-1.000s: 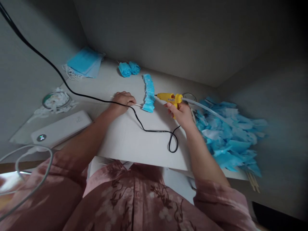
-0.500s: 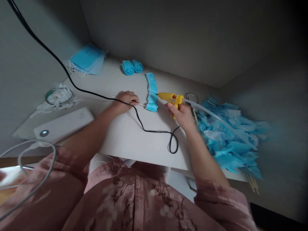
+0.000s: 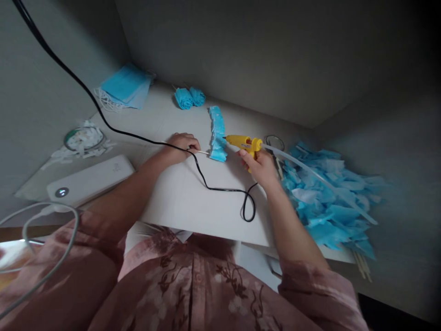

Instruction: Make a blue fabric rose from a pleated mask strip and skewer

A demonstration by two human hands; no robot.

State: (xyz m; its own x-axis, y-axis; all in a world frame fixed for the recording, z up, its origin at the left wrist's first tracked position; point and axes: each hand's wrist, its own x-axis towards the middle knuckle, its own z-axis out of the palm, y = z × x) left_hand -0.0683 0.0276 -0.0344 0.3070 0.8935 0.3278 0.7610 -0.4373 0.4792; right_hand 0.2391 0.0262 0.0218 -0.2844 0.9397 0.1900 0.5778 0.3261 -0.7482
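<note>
My right hand [image 3: 260, 165] is wrapped round a yellow glue gun [image 3: 241, 140] with a long translucent glue stick [image 3: 303, 167] coming out of its back. The gun's nozzle meets the right edge of a pleated blue fabric strip [image 3: 217, 126], which lies lengthwise on the white table. My left hand [image 3: 182, 146] pinches a thin wooden stick [image 3: 204, 152], whose far end reaches the strip's near part. A black cord [image 3: 144, 138] passes over my left wrist area and loops on the table [image 3: 193, 207] below the gun.
Two rolled blue fabric flowers [image 3: 188, 97] lie at the back. Stacked blue face masks [image 3: 123, 86] sit at the back left, above a bowl of white scraps [image 3: 84, 139] and a white power bank [image 3: 91, 180]. A heap of blue fabric pieces [image 3: 330, 197] covers the right side.
The hands and the strip are almost where they were. The rear end of the glue stick has swung slightly down and to the right.
</note>
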